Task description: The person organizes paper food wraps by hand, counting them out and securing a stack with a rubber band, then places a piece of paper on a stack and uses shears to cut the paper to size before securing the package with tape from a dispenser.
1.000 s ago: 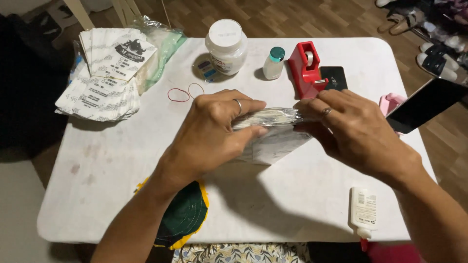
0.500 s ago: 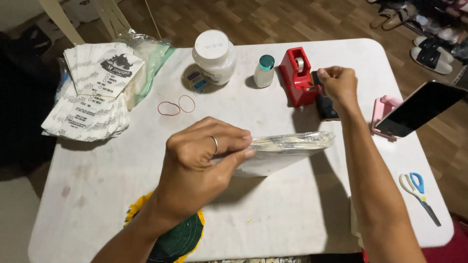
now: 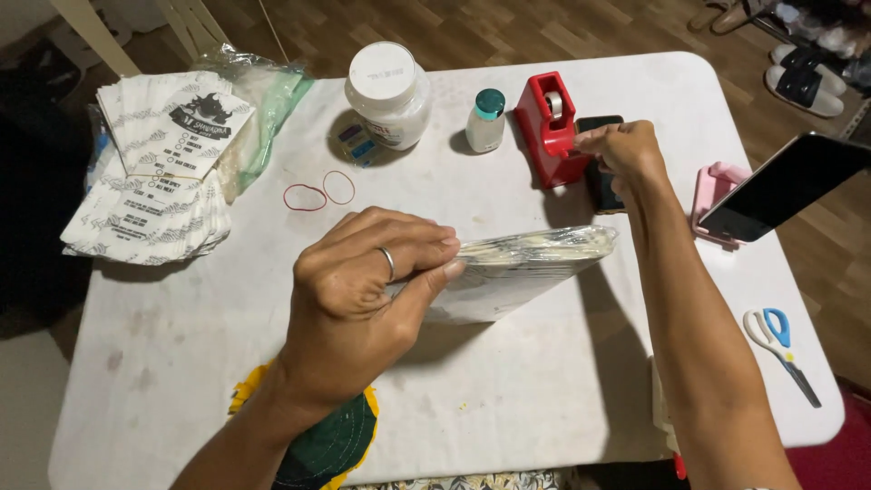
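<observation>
Clear-wrapped flat bundle point(image 3: 535, 268) of printed sheets, raised on edge over the middle of the white surface point(image 3: 544, 399), one end tilted toward the far right. Left hand point(image 3: 367, 299) closed over its near end, thumb and fingers pinching the wrap's top edge, ring on one finger. Right hand point(image 3: 621, 150) well apart from the bundle, reached out to the red tape dispenser point(image 3: 549, 127), fingertips pinched together at its front edge; whether tape sits between them cannot be told. Dark flat object point(image 3: 603, 172) just behind and below that hand, partly hidden. Left of the dispenser, small white bottle with teal cap point(image 3: 487, 120), then large white-lidded jar point(image 3: 388, 95). Two red rubber bands point(image 3: 319, 192) lying on the surface near the jar. Fanned stack of printed paper sleeves point(image 3: 154, 181) at the far left, against a clear plastic bag point(image 3: 259, 104). Pink stand point(image 3: 717, 195) bearing a tilted phone point(image 3: 785, 186) at the right edge. Scissors with blue and white handles point(image 3: 778, 349) near the right corner.
</observation>
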